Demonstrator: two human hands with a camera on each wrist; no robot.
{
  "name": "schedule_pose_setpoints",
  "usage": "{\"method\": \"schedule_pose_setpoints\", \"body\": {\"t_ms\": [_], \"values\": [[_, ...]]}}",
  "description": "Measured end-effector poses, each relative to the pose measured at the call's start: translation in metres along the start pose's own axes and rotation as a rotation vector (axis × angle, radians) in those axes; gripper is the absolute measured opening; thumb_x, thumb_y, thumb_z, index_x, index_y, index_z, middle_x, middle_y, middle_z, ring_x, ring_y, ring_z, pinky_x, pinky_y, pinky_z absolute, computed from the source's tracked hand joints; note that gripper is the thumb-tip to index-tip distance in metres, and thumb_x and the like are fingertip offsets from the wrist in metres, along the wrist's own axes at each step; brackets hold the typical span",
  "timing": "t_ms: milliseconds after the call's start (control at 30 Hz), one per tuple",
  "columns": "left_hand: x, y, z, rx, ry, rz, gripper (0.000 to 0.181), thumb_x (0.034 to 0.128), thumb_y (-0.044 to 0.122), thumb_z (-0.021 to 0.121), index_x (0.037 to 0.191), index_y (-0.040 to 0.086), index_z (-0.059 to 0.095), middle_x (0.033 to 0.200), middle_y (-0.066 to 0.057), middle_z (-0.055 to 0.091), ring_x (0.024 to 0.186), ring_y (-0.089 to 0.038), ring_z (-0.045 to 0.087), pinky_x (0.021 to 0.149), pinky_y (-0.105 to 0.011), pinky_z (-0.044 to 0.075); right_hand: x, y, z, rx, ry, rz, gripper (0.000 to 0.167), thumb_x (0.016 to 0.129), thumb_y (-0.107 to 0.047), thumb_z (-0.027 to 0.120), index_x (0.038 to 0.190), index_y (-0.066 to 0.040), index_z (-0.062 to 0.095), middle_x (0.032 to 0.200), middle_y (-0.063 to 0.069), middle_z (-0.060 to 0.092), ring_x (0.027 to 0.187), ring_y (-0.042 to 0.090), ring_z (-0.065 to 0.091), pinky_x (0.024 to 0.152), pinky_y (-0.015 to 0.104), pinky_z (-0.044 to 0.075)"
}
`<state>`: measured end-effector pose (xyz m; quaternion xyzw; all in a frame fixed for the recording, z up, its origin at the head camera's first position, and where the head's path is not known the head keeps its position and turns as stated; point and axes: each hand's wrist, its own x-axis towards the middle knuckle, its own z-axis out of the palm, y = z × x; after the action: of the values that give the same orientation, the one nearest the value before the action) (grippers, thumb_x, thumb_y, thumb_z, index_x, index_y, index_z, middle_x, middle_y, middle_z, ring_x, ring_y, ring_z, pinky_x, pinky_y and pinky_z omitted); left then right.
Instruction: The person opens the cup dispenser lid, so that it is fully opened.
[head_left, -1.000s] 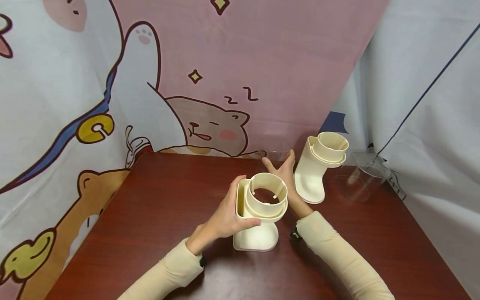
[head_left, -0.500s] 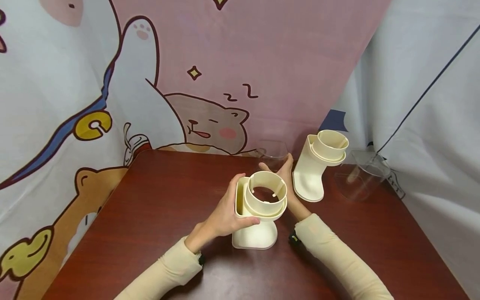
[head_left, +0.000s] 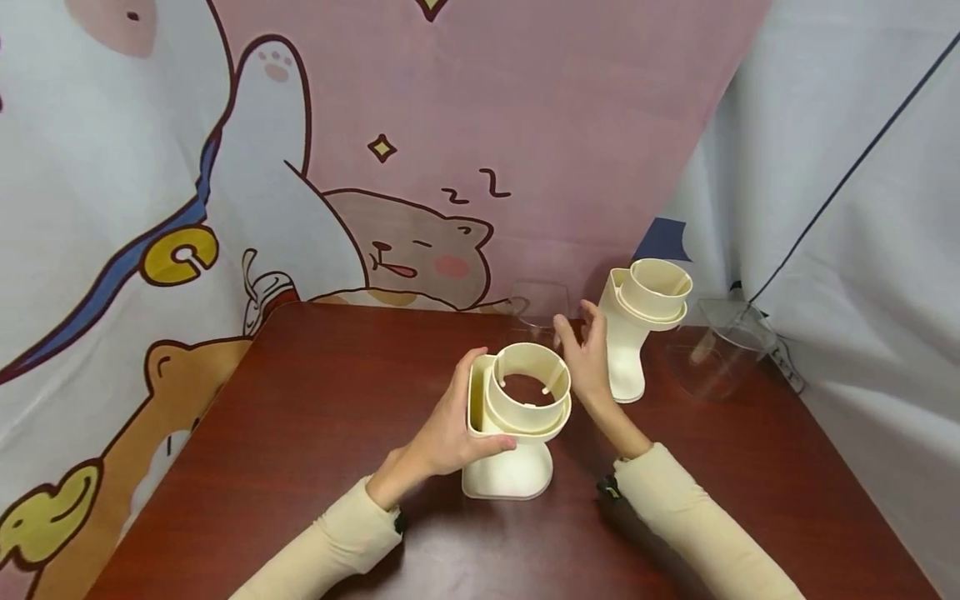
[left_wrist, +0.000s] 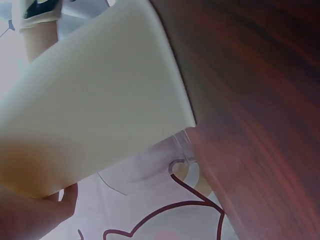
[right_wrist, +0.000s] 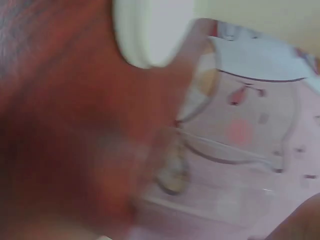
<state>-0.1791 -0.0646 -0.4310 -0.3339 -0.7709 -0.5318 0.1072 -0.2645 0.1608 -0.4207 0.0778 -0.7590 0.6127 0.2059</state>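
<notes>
My left hand (head_left: 442,433) grips a cream plastic stand (head_left: 506,471) from its left side, thumb across the front. The stand is upright, with a hollow ring on top and a rounded foot. In the left wrist view its smooth wall (left_wrist: 105,85) fills much of the picture. Just right of the stand, my right hand (head_left: 588,358) is raised with fingers loosely bent and nothing visible held. Beyond it, at the table's back edge, a clear plastic container (head_left: 540,300) stands faintly visible. The right wrist view is blurred but shows that clear container (right_wrist: 220,200).
A second cream stand (head_left: 627,367) of like shape is upright behind my right hand. Farther right is another clear container (head_left: 716,367). The dark red wooden table (head_left: 322,400) meets printed cloth curtains (head_left: 600,125) at the back and sides.
My right hand has come away from the clear container, moving right and toward the second stand. The left hand keeps hold of the cream stand in about the same spot.
</notes>
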Motion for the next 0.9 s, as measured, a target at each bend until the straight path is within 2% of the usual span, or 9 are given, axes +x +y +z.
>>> {"method": "schedule_pose_setpoints", "body": {"t_ms": [100, 200, 300, 433, 500, 600, 733, 800, 900], "values": [[-0.004, 0.005, -0.005, 0.022, 0.009, -0.021, 0.117, 0.0740, 0.069, 0.075, 0.158, 0.017, 0.011, 0.150, -0.006, 0.037, 0.131, -0.022, 0.046, 0.111, -0.039, 0.038, -0.004, -0.028, -0.015, 0.086, -0.173, -0.141, 0.047, 0.106, -0.027, 0.044, 0.143, 0.004, 0.042, 0.150, 0.022, 0.043, 0.145, 0.028, 0.036, 0.122, 0.040, 0.025], [-0.011, 0.022, -0.011, 0.118, 0.044, -0.033, 0.113, 0.0805, 0.081, 0.055, 0.160, 0.017, 0.008, 0.161, -0.004, 0.023, 0.145, -0.025, 0.034, 0.116, -0.051, 0.032, -0.012, -0.046, -0.026, 0.056, -0.427, -0.270, 0.059, 0.108, -0.043, 0.031, 0.145, 0.001, 0.044, 0.150, 0.020, 0.046, 0.145, 0.021, 0.038, 0.120, 0.030, 0.027], [-0.024, 0.051, -0.014, 0.251, 0.072, -0.069, 0.099, 0.0917, 0.073, 0.047, 0.161, 0.013, 0.009, 0.167, -0.005, 0.013, 0.152, -0.029, 0.022, 0.117, -0.060, 0.026, -0.022, -0.055, -0.032, 0.007, -0.651, -0.331, 0.077, 0.104, -0.062, 0.022, 0.152, -0.004, 0.037, 0.157, 0.015, 0.039, 0.146, 0.016, 0.034, 0.118, 0.027, 0.027], [-0.041, 0.080, -0.012, 0.423, -0.014, -0.136, 0.087, 0.1003, 0.054, 0.049, 0.161, 0.007, 0.008, 0.168, -0.010, 0.009, 0.154, -0.028, 0.016, 0.118, -0.058, 0.025, -0.033, -0.055, -0.032, 0.020, -0.818, -0.283, 0.091, 0.094, -0.078, 0.020, 0.157, -0.014, 0.030, 0.161, 0.005, 0.033, 0.143, 0.012, 0.038, 0.105, 0.037, 0.040], [-0.046, 0.084, -0.009, 0.482, -0.061, -0.143, 0.086, 0.1017, 0.050, 0.049, 0.160, 0.005, 0.006, 0.168, -0.012, 0.007, 0.155, -0.027, 0.015, 0.119, -0.055, 0.026, -0.036, -0.052, -0.031, 0.054, -0.844, -0.251, 0.093, 0.092, -0.081, 0.022, 0.157, -0.015, 0.031, 0.160, 0.005, 0.036, 0.140, 0.012, 0.042, 0.103, 0.037, 0.042], [-0.044, 0.081, -0.008, 0.523, -0.074, -0.147, 0.085, 0.1025, 0.049, 0.049, 0.160, 0.005, 0.004, 0.168, -0.011, 0.008, 0.154, -0.024, 0.016, 0.119, -0.052, 0.029, -0.040, -0.049, -0.032, 0.073, -0.832, -0.242, 0.095, 0.091, -0.082, 0.025, 0.154, -0.012, 0.034, 0.154, 0.011, 0.043, 0.138, 0.010, 0.044, 0.105, 0.032, 0.040], [-0.039, 0.069, -0.012, 0.526, -0.070, -0.141, 0.081, 0.1033, 0.050, 0.045, 0.161, 0.009, 0.006, 0.169, -0.008, 0.008, 0.154, -0.023, 0.018, 0.118, -0.056, 0.030, -0.047, -0.050, -0.036, -0.011, -0.809, -0.259, 0.098, 0.088, -0.082, 0.029, 0.153, -0.010, 0.034, 0.150, 0.015, 0.046, 0.134, 0.008, 0.045, 0.105, 0.025, 0.040], [-0.035, 0.059, -0.018, 0.521, -0.061, -0.099, 0.076, 0.1046, 0.053, 0.038, 0.161, 0.010, 0.010, 0.168, -0.006, 0.013, 0.153, -0.023, 0.021, 0.118, -0.055, 0.029, -0.052, -0.053, -0.036, -0.093, -0.786, -0.269, 0.096, 0.088, -0.082, 0.031, 0.153, -0.012, 0.033, 0.150, 0.012, 0.046, 0.133, 0.010, 0.045, 0.106, 0.025, 0.039], [-0.026, 0.039, -0.030, 0.509, -0.024, 0.009, 0.072, 0.1050, 0.057, 0.025, 0.160, 0.011, 0.020, 0.166, -0.007, 0.024, 0.151, -0.026, 0.027, 0.120, -0.050, 0.028, -0.061, -0.062, -0.034, -0.224, -0.723, -0.256, 0.089, 0.088, -0.079, 0.040, 0.152, -0.018, 0.032, 0.147, 0.005, 0.048, 0.131, 0.014, 0.047, 0.109, 0.029, 0.039]]}}
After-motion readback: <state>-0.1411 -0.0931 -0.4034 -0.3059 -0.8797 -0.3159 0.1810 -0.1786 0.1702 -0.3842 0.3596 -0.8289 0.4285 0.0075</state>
